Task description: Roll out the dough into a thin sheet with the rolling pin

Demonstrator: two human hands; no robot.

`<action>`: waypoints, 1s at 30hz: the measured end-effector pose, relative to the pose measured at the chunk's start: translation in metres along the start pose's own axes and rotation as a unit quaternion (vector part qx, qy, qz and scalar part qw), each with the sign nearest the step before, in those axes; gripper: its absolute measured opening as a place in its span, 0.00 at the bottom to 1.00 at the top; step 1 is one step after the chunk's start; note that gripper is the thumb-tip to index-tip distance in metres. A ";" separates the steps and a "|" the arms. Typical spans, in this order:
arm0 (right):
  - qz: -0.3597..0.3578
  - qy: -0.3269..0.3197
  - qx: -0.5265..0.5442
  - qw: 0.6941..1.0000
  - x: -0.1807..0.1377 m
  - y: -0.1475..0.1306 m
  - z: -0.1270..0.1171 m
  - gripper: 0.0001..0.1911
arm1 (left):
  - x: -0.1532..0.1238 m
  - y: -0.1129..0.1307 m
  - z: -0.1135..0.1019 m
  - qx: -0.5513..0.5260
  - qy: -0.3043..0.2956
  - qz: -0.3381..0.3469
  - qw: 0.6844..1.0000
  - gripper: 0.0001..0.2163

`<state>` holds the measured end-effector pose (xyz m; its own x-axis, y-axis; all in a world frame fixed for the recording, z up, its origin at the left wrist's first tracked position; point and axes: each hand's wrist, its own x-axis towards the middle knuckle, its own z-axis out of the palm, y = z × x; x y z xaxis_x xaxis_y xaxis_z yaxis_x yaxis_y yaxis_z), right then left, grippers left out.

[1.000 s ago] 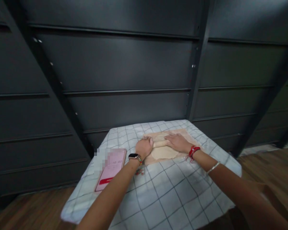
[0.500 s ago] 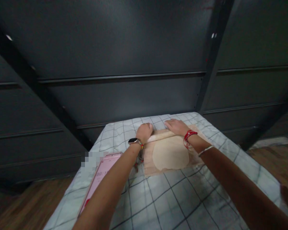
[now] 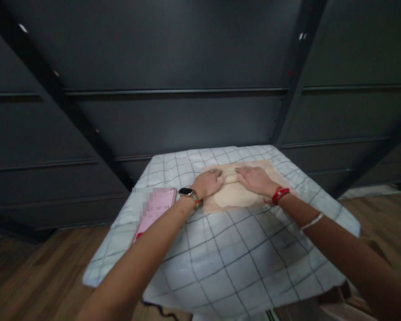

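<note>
Fingers of the left hand [image 3: 209, 183] and the right hand [image 3: 255, 179] now sit nearer the person than half a second ago. Then they were at the far edge of the board [image 3: 278, 174] with the whole round of dough [image 3: 235, 197] bare in front of them. Now they lie over its far half and closer together. At the left, a pink phone [image 3: 157, 208] lies on the checked cloth [image 3: 220, 254] covering the bench. Just right of it, the left fingers rest loosely bent over the left end of the rolling pin [image 3: 232, 178], pressing from above rather than wrapped round it. The pin lies across the dough between the hands. The right fingers are stretched flat and unclenched, palm down on its right end.
</note>
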<state>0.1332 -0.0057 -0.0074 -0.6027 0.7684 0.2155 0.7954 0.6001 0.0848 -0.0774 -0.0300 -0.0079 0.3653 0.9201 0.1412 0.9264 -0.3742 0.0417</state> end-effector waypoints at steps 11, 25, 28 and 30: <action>-0.018 0.038 0.016 0.999 0.041 0.012 0.013 0.24 | 0.022 0.003 0.004 0.030 0.072 -0.150 0.986 0.23; -0.004 -0.049 0.002 0.999 0.112 0.027 0.023 0.22 | 0.090 -0.040 0.005 0.004 -0.048 -0.131 0.990 0.24; -0.014 -0.077 0.007 0.997 0.094 0.020 0.018 0.23 | 0.075 -0.032 0.003 0.010 -0.052 -0.096 0.994 0.21; 0.004 -0.077 0.019 0.997 0.075 0.014 0.013 0.24 | 0.058 -0.024 0.002 0.009 -0.047 -0.090 0.995 0.21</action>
<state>0.0977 0.0632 -0.0027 -0.6007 0.7970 0.0635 0.7995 0.5988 0.0471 -0.0781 0.0328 -0.0021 0.1993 0.9791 0.0403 0.9788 -0.2009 0.0406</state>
